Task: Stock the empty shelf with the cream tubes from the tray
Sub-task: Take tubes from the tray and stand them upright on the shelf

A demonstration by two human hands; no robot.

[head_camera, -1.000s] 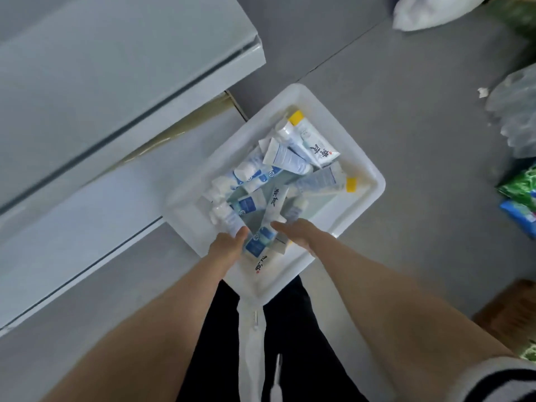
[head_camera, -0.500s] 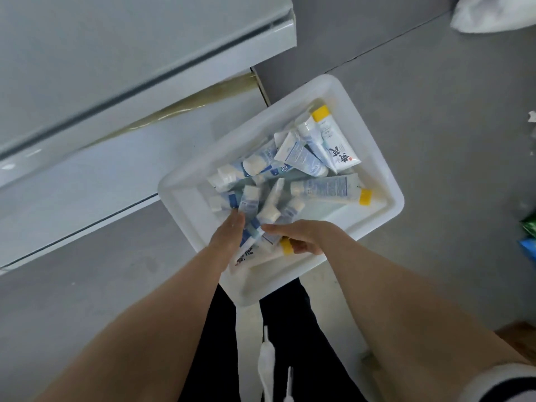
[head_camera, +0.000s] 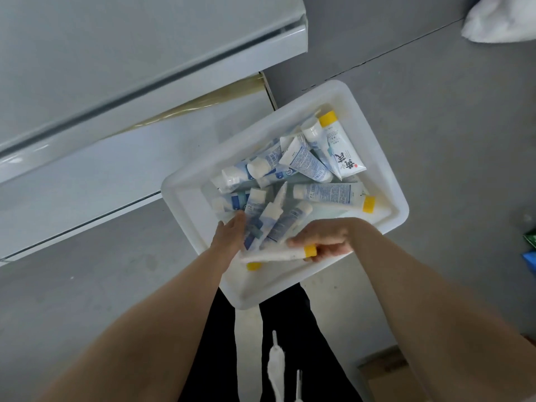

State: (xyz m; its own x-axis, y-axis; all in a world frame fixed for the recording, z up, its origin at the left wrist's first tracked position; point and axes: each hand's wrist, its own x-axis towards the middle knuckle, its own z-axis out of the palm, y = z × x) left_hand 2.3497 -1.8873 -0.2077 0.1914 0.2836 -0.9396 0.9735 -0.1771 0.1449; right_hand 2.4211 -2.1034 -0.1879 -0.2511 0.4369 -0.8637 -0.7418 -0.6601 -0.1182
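A white plastic tray [head_camera: 385, 175] sits on the grey floor below me, holding several white and blue cream tubes [head_camera: 304, 163], some with yellow caps. My right hand [head_camera: 324, 239] grips a white tube with a yellow cap [head_camera: 275, 255] near its cap end, lifted over the tray's near side. My left hand [head_camera: 230, 237] reaches into the tray's left part, its fingers on blue and white tubes; its grip is hidden. The white shelf [head_camera: 101, 158] stands to the left.
A second shelf board [head_camera: 116, 53] juts out above the lower one. A white bag [head_camera: 499, 21] lies at the top right. Green and blue packets [head_camera: 530, 250] sit at the right edge, a cardboard box [head_camera: 383, 369] at the bottom right.
The view has shifted so the tray sits further right. My right hand has pulled a yellow-capped tube up out of the pile. My left hand has stayed among the tubes.
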